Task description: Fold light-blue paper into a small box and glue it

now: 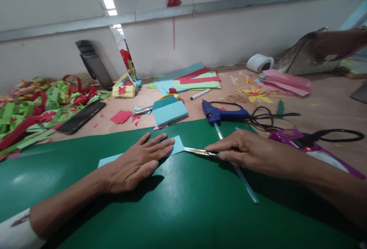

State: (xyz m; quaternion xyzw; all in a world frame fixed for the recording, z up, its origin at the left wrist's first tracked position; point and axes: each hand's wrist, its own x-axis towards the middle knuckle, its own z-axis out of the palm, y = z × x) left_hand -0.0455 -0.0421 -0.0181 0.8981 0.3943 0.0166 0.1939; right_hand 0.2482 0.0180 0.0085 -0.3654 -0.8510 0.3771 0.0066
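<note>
My left hand (140, 161) lies flat, fingers stretched out, on a light blue strip of paper (178, 144) that rests on the green mat (183, 211). Both ends of the strip show past the hand; its middle is covered. In my right hand (243, 151) is a slim utility knife (200, 151), gripped between thumb and fingers. Its blade tip touches or nearly touches the strip's right end. A clear glue stick (246, 186) runs beneath my right hand from the blue glue gun (220, 113). Just beyond the strip sits a folded light blue paper piece (170, 111).
Scissors (143, 110) lie partly behind the folded piece. Coloured sheets (197, 79) and a marker (200, 94) lie farther back. At left are a phone (83, 117), paper strips (54, 96) and a dark bottle (94, 65). A purple power strip (315, 149) and cables stand right.
</note>
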